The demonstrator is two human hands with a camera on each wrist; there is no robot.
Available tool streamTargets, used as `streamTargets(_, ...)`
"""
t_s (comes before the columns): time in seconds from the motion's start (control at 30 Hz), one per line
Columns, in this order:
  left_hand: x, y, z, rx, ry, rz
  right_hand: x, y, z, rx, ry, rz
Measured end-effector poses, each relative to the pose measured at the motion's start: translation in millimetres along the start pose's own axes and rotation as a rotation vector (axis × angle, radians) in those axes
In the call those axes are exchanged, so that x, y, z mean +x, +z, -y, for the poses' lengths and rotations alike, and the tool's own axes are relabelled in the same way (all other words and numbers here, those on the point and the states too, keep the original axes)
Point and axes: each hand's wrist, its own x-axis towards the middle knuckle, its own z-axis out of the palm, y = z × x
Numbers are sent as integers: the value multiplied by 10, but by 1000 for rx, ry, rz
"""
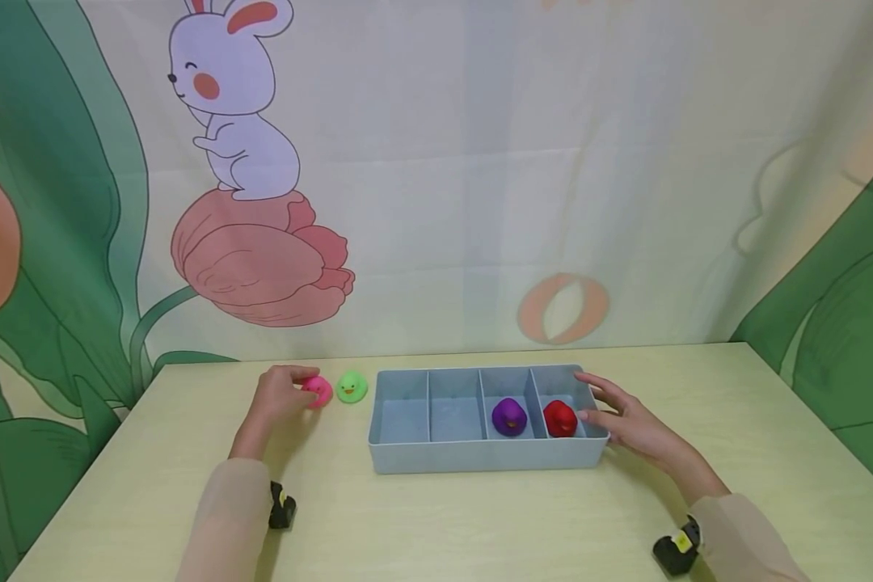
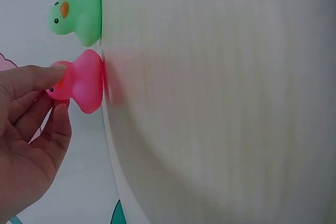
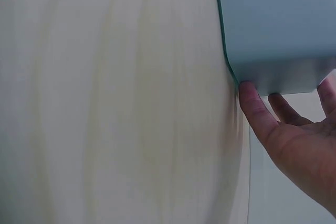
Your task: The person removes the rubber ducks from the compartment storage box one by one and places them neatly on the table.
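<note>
My left hand (image 1: 278, 398) pinches a pink rubber duck (image 2: 88, 82) by its head, the thumb across its face and the fingers behind. The duck's base is right at the tabletop. Close beside it stands a green rubber duck (image 1: 352, 387). My right hand (image 1: 634, 424) rests against the right end of a blue-grey divided box (image 1: 480, 457), its fingers spread along the end wall and rim. A purple rubber duck (image 1: 509, 417) sits in the third compartment from the left, and a red rubber duck (image 1: 560, 419) in the rightmost one.
The pale wooden table (image 1: 422, 525) runs back to a hanging cloth (image 1: 436, 202) printed with a rabbit and plants. The box stands to the right of the pink and green ducks. Its two left compartments hold no ducks.
</note>
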Motion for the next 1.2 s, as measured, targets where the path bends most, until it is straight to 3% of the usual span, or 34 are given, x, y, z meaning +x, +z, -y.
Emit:
streamTargets(0.47,21,10,41,20,48,27,3,6,12,10,12,0)
streamTargets(0.63,17,0,47,4,24,35,2,7,14,6,11,-1)
streamTargets(0.8,-14,-30,17,-2,18,10,4,6,10,7,19,-1)
streamTargets(1.0,-78,-37,-56,-34,85,-25,10,5,4,4,22,0)
streamTargets(1.2,-149,9,-128,-102,94,-30,11,1,-1,3,21,2)
